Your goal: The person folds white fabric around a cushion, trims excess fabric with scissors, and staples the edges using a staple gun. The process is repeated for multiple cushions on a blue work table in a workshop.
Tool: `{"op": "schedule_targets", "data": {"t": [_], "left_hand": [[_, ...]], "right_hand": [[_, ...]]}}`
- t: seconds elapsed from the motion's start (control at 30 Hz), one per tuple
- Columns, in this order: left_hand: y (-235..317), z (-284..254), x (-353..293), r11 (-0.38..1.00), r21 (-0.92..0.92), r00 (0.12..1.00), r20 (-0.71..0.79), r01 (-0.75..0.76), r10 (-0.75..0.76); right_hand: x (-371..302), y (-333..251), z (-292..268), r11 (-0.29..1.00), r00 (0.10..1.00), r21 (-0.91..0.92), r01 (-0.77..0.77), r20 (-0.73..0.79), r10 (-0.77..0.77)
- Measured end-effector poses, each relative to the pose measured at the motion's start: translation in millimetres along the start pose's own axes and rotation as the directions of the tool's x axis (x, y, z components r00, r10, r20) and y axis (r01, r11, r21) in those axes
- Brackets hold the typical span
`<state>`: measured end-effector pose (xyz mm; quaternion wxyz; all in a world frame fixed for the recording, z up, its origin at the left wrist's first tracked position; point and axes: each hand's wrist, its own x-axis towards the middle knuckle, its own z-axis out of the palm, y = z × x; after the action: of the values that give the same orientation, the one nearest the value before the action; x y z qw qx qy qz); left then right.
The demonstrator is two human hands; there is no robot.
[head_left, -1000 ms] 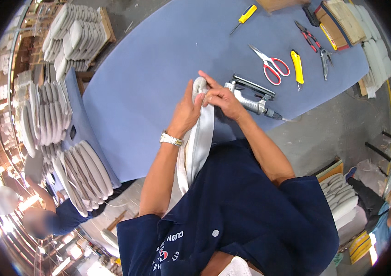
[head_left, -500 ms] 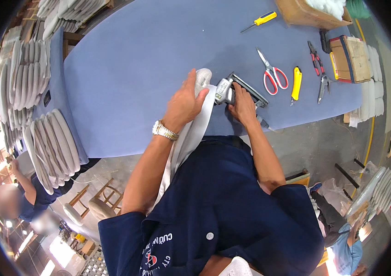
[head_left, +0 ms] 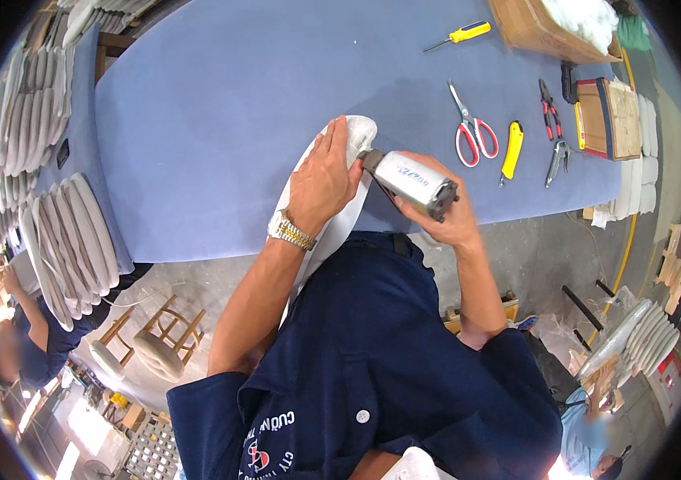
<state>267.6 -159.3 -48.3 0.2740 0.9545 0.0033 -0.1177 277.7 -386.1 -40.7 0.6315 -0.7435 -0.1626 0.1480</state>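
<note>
A light grey padded seat panel (head_left: 346, 228) leans between the table and my body, its pale underside turned partly up. My left hand (head_left: 324, 172) holds it, fingers stretched over the face and thumb at the upper edge. A silver pneumatic staple gun (head_left: 412, 178) is in my right hand (head_left: 454, 210), whose fingers wrap its grip, partly hidden behind the tool. The gun's nose touches or nearly touches the panel's edge beside my left thumb; which one I cannot tell.
On the blue-covered table (head_left: 220, 160) lie a yellow screwdriver (head_left: 468, 32), red-handled scissors (head_left: 475, 140), a yellow utility knife (head_left: 512, 150) and red-handled pliers (head_left: 550, 116). Boxes (head_left: 544, 32) stand at far right. Grey pads (head_left: 76, 240) are stacked at left. Another person (head_left: 32, 328) is at lower left.
The staple gun has swung up from beside the panel, its body now pointing towards me and its nose at the panel's edge. The panel has tilted, showing more of its underside.
</note>
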Motion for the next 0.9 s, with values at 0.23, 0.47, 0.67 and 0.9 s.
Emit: {"op": "schedule_targets", "data": {"t": [0.23,0.47,0.67,0.9], "left_hand": [[1,-5,3,0.999,-0.040,0.999,0.038,0.023,-0.021],[1,-6,4,0.998,-0.052,0.999,0.041,0.018,-0.016],[-1,-5,9,0.997,-0.081,1.000,0.017,0.012,-0.010],[8,-7,13,0.997,-0.050,0.998,0.040,0.051,-0.049]], "right_hand": [[8,-3,0,0.999,0.999,-0.022,-0.046,0.027,0.046],[17,-9,1,0.992,0.988,0.006,-0.129,0.081,0.128],[36,-29,-1,0.982,0.975,-0.127,-0.140,0.155,0.159],[34,-17,7,0.979,0.973,-0.087,-0.187,0.125,0.197]]}}
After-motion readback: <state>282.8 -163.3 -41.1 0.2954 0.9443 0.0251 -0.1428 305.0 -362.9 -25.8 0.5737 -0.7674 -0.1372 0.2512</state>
